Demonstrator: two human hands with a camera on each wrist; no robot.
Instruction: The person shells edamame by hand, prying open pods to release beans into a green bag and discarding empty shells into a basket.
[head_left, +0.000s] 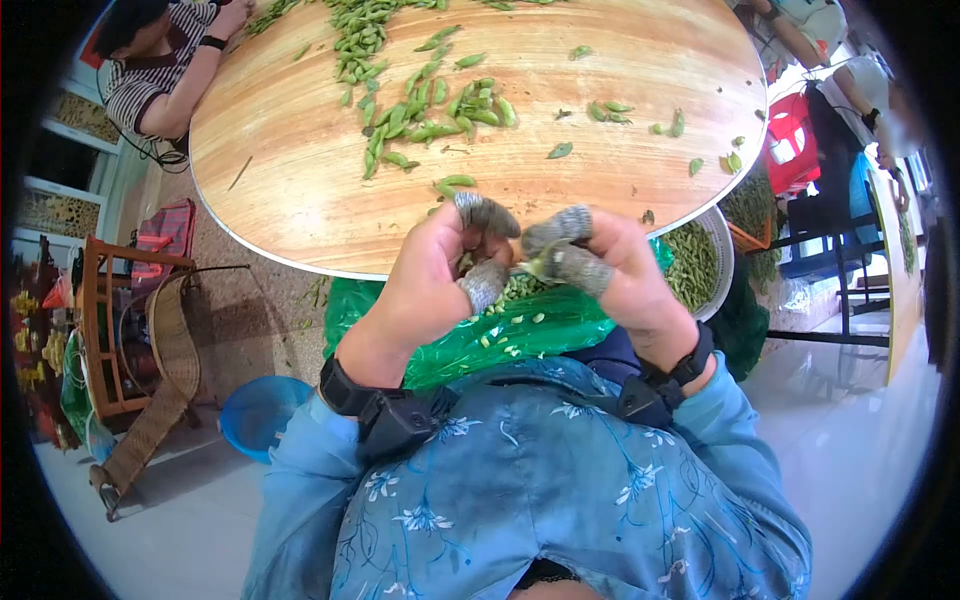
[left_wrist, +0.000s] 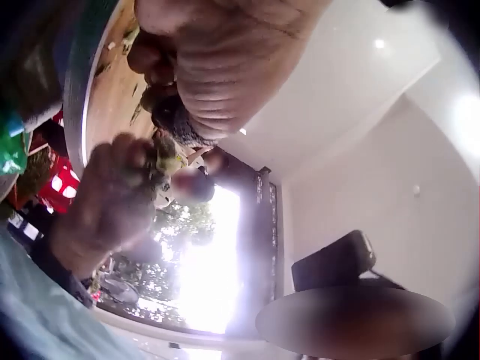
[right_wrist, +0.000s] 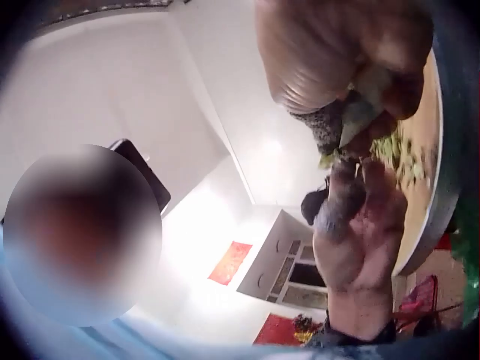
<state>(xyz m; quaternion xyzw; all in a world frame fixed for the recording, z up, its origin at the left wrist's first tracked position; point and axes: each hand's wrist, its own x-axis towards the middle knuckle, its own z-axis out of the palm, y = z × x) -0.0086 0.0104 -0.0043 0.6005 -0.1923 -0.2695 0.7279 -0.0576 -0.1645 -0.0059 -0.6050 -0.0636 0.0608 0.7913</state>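
Observation:
In the head view both hands meet just over the near table edge, with grey knitted covers on thumbs and forefingers. The right hand (head_left: 625,265) pinches a pale green soybean pod (head_left: 543,264) between thumb and forefinger. Close to it, the left hand (head_left: 425,265) has its fingers curled, and a bit of green pod (head_left: 465,262) shows inside its grip. The right wrist view shows a pod (right_wrist: 364,109) among the right hand's fingers, with the left hand right below. Under the hands, shelled beans (head_left: 515,320) lie on a green plastic bag (head_left: 450,355) at the lap.
Soybean pods (head_left: 400,115) are strewn over the round wooden table (head_left: 290,160). A basket (head_left: 722,265) of pods stands right of the lap. A blue basin (head_left: 262,415) is on the floor at left, near a wooden chair (head_left: 110,330). Another person (head_left: 160,75) sits at the far left.

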